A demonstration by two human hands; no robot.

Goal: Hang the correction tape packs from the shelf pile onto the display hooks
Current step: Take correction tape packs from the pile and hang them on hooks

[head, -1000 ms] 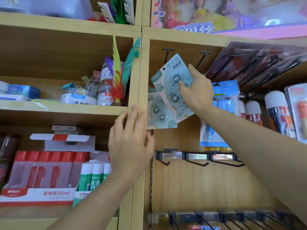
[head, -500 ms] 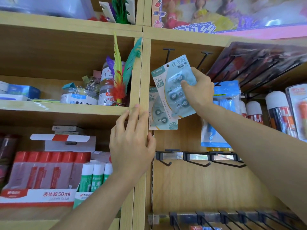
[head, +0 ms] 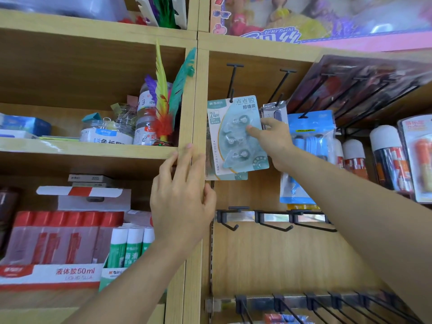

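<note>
A pale teal correction tape pack (head: pixel 230 146) with three tape rollers hangs upright on the left black hook (head: pixel 232 80) in the right bay. Its hang hole is on the hook tip. My right hand (head: pixel 275 141) pinches the pack's right edge, thumb on the front. The bottom edge of a second, similar pack (head: pixel 233 177) shows behind it. My left hand (head: pixel 182 197) rests flat on the wooden upright (head: pixel 198 101) between the bays, fingers straight and holding nothing.
A grey pack (head: pixel 274 113) hangs on the neighbouring hook, with a blue pack (head: pixel 308 146) to its right. Empty black hooks (head: pixel 273 226) line the rail below. Glue sticks (head: pixel 388 157) stand at the right; glue boxes (head: pixel 58 239) and a feather shuttlecock (head: pixel 163 108) fill the left bay.
My right hand swung the tilted pack upright and slid it onto the left hook. The hand dropped from the pack's upper right to its right edge. My left hand stayed put.
</note>
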